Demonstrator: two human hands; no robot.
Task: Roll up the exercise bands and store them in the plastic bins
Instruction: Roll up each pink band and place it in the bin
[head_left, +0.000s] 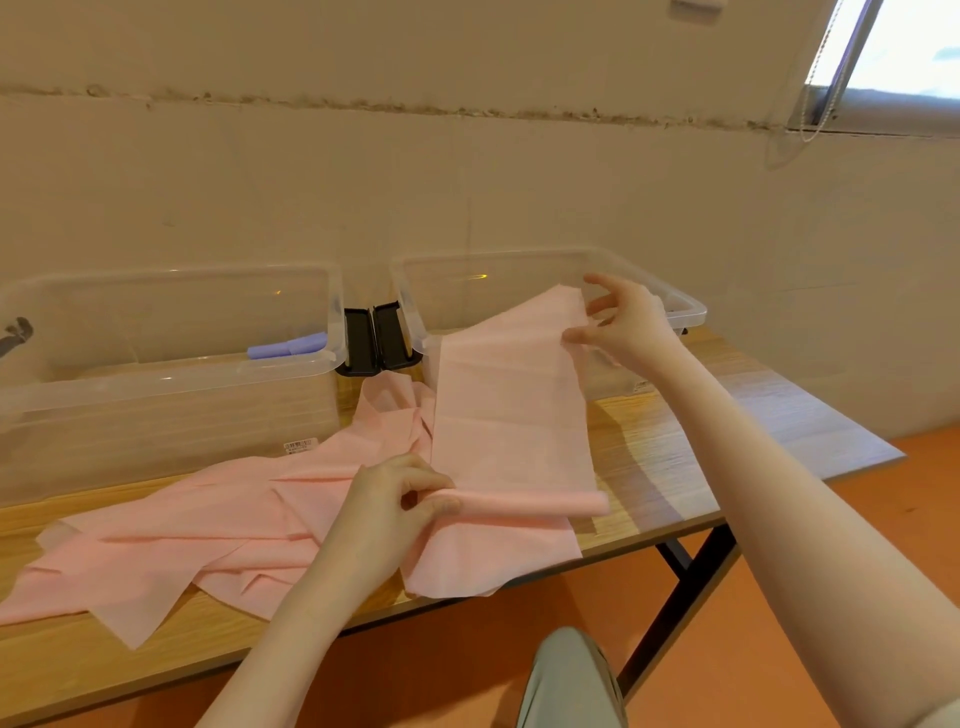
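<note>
A long pink exercise band (509, 410) lies across the wooden table (670, 467), crumpled at the left and stretched flat at the right. Its near end is wound into a thin roll (540, 501). My left hand (395, 504) pinches the roll's left end. My right hand (623, 319) pinches the band's far part and lifts it over the rim of the right clear plastic bin (685, 306). The left clear bin (171, 384) holds a rolled purple band (288, 345).
Black latches (376, 338) sit between the two bins. The bins stand against a beige wall. The table's front edge is close to my knee (571, 680), with an orange floor and a black table leg (680, 597) below. A window is at the upper right.
</note>
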